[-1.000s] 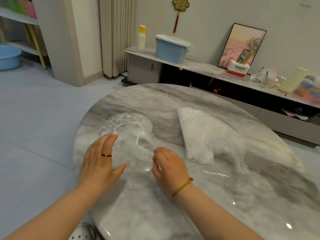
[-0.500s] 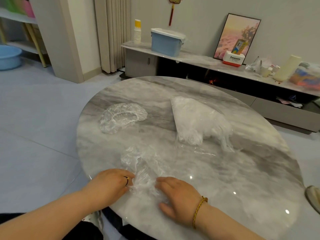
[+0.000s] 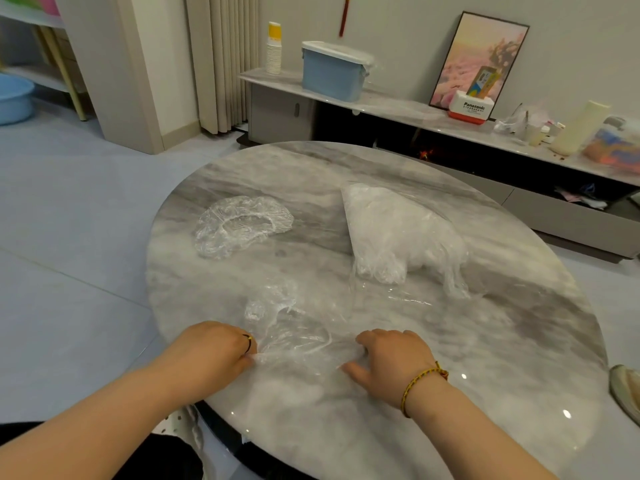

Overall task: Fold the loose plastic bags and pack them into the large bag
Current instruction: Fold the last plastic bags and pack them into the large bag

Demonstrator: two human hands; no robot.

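The left hand pinches the left edge of a clear loose plastic bag and the right hand curls its fingers over the right edge; the hands sit apart, with the film stretched crosswise between them near the front rim of the round marble worktop, its crumpled end trailing away from the person. The stuffed large bag lies beyond, nearer the right hand; a second crumpled bag sits far left.
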